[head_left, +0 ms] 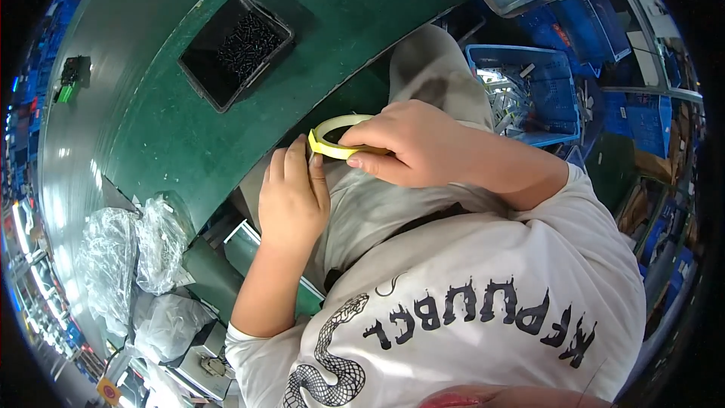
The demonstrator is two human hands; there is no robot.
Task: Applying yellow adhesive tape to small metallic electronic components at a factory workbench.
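head view: a ring-shaped yellow tape roll [337,153] is gripped over the lap [362,215] by the right hand [419,143]; the left hand [291,196] is narrowed at its edge, anything pinched unclear; small black pieces [245,45] are heaped in a rectangular plastic tray [198,68]

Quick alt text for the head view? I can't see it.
The person's right hand holds a roll of yellow tape, with the left hand at its left edge. A black bin of small black parts sits on the green table; clear plastic bags lie at left.
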